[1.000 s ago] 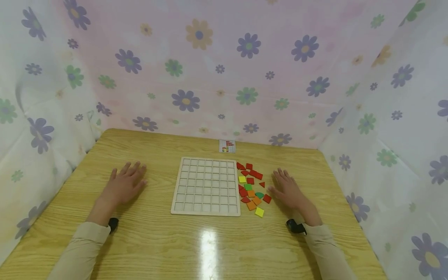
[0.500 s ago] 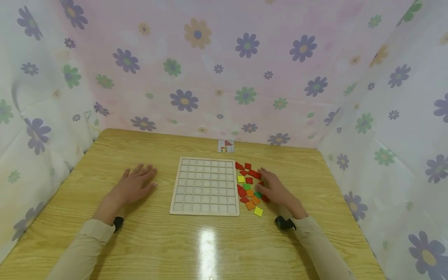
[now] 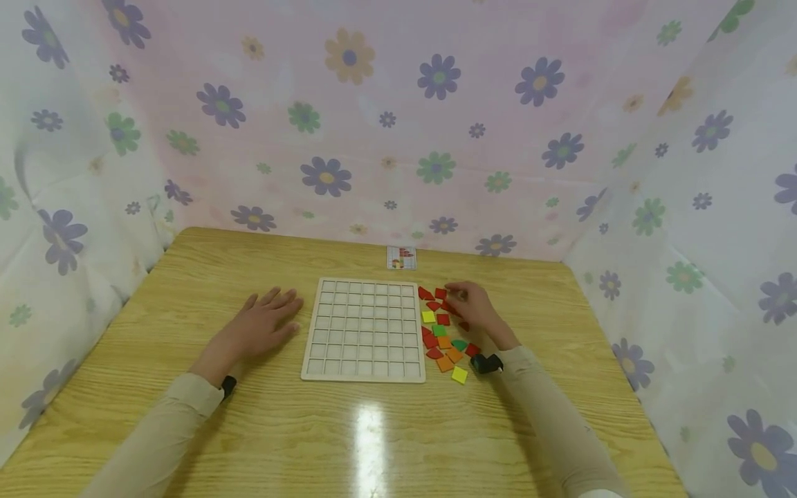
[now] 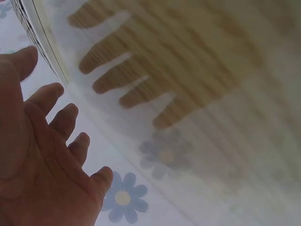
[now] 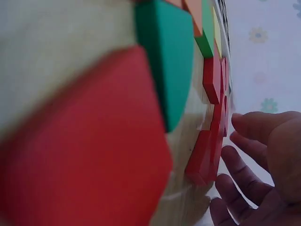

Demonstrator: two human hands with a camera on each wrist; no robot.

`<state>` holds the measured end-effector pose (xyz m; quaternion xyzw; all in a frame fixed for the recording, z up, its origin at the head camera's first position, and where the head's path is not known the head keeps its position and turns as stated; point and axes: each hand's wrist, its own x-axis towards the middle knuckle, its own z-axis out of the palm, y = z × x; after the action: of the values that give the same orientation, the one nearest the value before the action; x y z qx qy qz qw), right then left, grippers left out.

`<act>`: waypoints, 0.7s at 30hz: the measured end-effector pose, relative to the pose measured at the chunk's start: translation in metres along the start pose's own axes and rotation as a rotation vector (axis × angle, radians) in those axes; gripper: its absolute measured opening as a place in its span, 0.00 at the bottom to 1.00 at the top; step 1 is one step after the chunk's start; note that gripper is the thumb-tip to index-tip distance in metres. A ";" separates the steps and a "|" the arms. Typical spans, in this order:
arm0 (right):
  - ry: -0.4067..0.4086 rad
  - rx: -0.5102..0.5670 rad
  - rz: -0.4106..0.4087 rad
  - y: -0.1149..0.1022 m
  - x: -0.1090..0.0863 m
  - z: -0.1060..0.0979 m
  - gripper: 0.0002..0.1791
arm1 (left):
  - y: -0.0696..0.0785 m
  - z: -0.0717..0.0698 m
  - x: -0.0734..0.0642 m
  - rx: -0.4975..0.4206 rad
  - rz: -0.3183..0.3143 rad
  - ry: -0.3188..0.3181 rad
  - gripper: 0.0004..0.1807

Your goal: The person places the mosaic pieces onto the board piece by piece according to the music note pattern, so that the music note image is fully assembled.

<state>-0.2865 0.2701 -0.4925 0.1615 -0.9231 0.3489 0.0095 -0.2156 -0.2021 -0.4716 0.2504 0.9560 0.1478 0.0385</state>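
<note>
Head view: right hand (image 3: pixel 476 309), fingers loosely parted, nothing seen held, hangs beside red blocks (image 3: pixel 443 319), board (image 3: pixel 364 379) to its left; left hand (image 3: pixel 264 325), fingers extended, lies beyond; step apparently block-picking, next calling for a pinch.

Board (image 3: pixel 363 330) between left and right edges of the surface (image 3: pixel 299 429); tiles (image 3: pixel 439 330) to its right; card (image 3: pixel 401 258) behind, by the far edge.

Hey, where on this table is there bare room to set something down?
Largest patch: the wooden table nearside of the grid board, between the sleeves. Another lies between the right hand and the table's right edge. Crowded: the board's right side, where coloured tiles bunch beside that hand.
</note>
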 end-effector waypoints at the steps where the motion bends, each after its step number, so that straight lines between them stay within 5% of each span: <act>1: 0.000 0.011 0.014 0.001 0.002 0.000 0.18 | 0.002 0.000 0.002 0.003 0.006 -0.005 0.33; 11: -0.041 0.095 0.159 -0.001 0.011 -0.005 0.16 | 0.009 0.000 0.011 -0.005 0.017 -0.054 0.38; 21: -0.009 0.147 0.198 -0.002 0.012 -0.003 0.15 | 0.013 0.002 0.015 -0.001 0.028 -0.053 0.39</act>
<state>-0.2977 0.2668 -0.4877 0.0714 -0.9066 0.4139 -0.0411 -0.2225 -0.1829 -0.4699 0.2677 0.9509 0.1423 0.0618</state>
